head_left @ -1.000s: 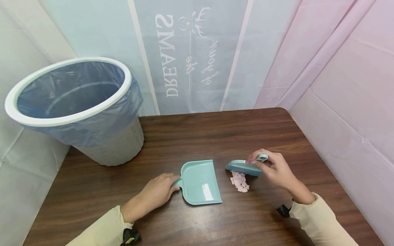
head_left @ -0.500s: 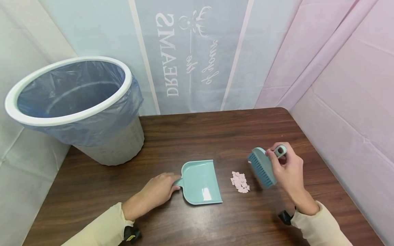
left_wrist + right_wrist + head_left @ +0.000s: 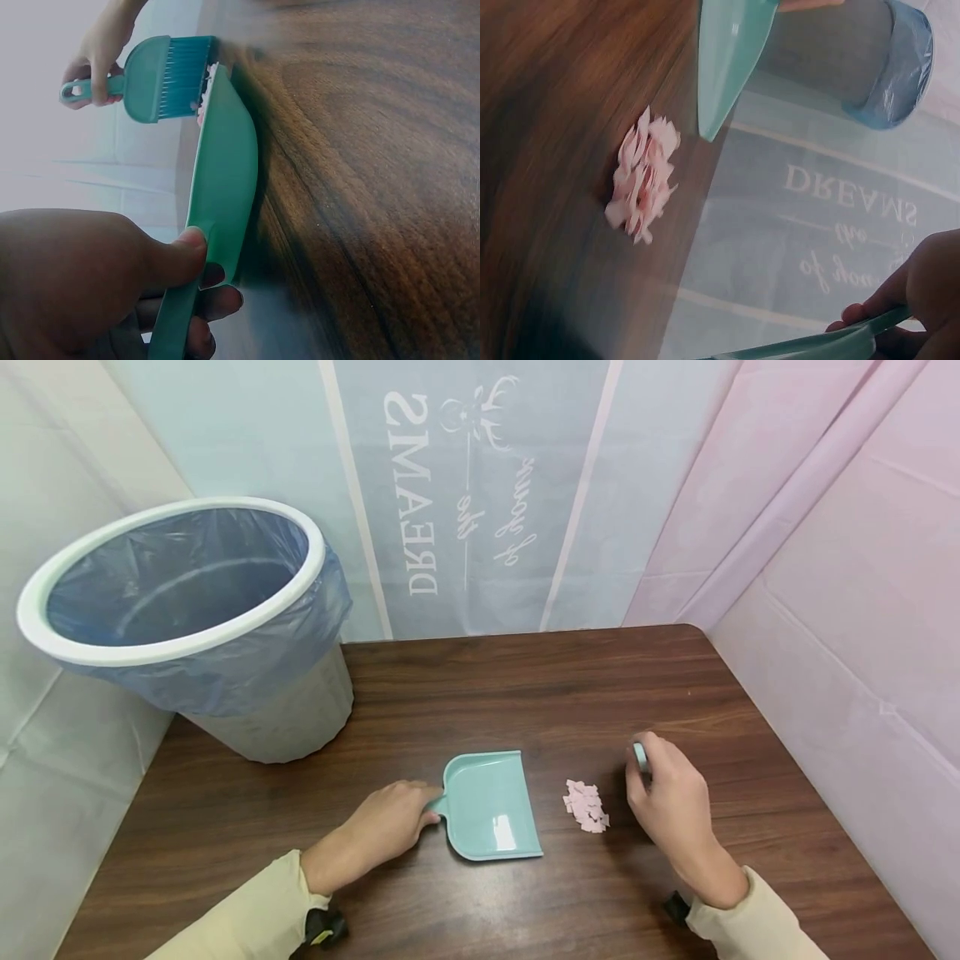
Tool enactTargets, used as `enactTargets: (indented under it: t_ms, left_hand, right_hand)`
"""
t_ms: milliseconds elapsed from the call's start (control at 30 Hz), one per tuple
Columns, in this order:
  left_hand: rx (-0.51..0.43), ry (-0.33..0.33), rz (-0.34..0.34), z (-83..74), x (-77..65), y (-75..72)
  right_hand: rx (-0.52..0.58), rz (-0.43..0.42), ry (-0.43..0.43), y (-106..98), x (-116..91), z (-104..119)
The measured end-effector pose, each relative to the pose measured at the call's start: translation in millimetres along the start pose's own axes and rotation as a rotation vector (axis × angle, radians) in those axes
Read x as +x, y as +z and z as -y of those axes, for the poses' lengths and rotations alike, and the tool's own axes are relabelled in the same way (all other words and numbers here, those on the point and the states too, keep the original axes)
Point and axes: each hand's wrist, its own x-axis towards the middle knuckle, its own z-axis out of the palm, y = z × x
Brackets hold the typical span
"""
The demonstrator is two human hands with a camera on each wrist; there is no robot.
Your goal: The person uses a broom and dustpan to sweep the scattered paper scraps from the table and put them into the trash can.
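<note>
My left hand grips the handle of a mint-green dustpan, which lies on the table with its straight edge facing right. Just past that edge sits a small heap of pale pink paper scraps, apart from the pan. To the right of the heap, my right hand holds a matching hand brush by its handle. The left wrist view shows its teal bristles pointing at the tabletop, close behind the scraps; whether they touch the wood I cannot tell. From the head view, the hand hides most of the brush.
A grey bin with a blue plastic liner and white rim stands at the table's back left. Printed cloth hangs along the back edge, and pale cloth walls close in both sides of the brown wooden table.
My right hand swung the brush away from the scraps to the right, then turned it upright with the bristles down. The dustpan and left hand have stayed put.
</note>
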Motion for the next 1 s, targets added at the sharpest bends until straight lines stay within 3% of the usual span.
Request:
enactTargets:
  t_ms: [433,1000]
  left_hand:
    - [0.008,-0.005,-0.001,-3.5,-1.5,-3.7]
    - [0.084,-0.046,0.009,-11.0,3.0,-7.1]
  right_hand:
    - [0.071,0.090,-0.035,12,0,23]
    - [0.208,0.093,-0.115,32,3,56]
